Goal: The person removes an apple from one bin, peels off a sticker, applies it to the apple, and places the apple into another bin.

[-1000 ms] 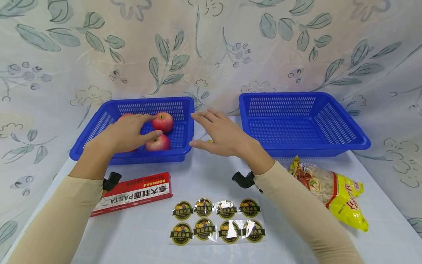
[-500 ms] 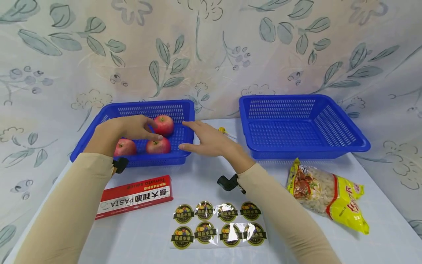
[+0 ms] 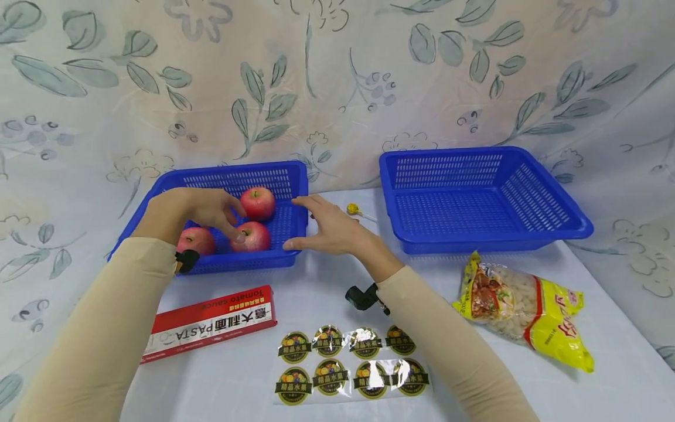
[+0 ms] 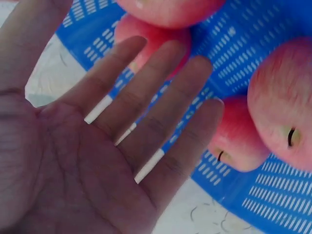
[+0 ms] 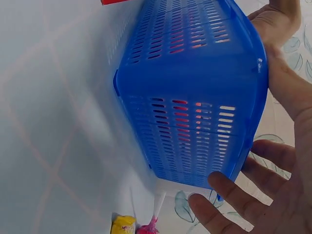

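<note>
Red apples (image 3: 250, 236) lie in the left basket (image 3: 295, 176) at the table's far-left edge. Left hand (image 3: 195, 208) hovers over them, fingers straight, holding nothing; right hand (image 3: 329, 225) touches the rim, open. Apples likely firm, smooth, bruisable; best cupped around the sides.

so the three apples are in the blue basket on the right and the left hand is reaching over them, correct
Not quite. The three apples sit in the left blue basket, not the right one; the right blue basket holds nothing, as the head view shows. The rest stands: the left hand is over the apples, fingers relaxed, with a fingertip at the front apple.
</note>
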`<state>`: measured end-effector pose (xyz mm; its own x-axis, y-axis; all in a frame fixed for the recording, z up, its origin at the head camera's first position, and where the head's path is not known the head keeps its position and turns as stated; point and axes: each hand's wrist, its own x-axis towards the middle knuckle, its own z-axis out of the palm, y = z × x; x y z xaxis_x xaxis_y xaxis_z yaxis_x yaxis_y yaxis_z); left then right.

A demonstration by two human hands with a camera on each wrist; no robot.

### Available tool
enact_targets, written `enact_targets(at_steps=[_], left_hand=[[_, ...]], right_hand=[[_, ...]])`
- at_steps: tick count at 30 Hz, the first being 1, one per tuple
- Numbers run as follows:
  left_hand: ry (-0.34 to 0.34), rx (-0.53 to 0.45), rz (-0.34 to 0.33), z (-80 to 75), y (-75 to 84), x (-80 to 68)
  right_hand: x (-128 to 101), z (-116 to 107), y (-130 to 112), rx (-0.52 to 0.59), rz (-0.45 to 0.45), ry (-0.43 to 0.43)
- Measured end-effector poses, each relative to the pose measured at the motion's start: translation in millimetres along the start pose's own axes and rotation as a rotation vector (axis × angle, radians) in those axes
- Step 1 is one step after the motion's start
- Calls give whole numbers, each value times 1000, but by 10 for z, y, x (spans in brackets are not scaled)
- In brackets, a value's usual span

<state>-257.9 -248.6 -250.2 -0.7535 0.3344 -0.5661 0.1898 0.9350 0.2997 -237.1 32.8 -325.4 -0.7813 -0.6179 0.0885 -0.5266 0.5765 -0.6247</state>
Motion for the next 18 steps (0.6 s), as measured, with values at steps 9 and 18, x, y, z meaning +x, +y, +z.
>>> enact_targets(at_steps=[9,18], left_hand=[[-67,-19,-45,-3,54,109],[-138,1,-120,45,120,211]], right_hand=[[-3,31,66,39,16,3],[-33,14,48,16,56,1]])
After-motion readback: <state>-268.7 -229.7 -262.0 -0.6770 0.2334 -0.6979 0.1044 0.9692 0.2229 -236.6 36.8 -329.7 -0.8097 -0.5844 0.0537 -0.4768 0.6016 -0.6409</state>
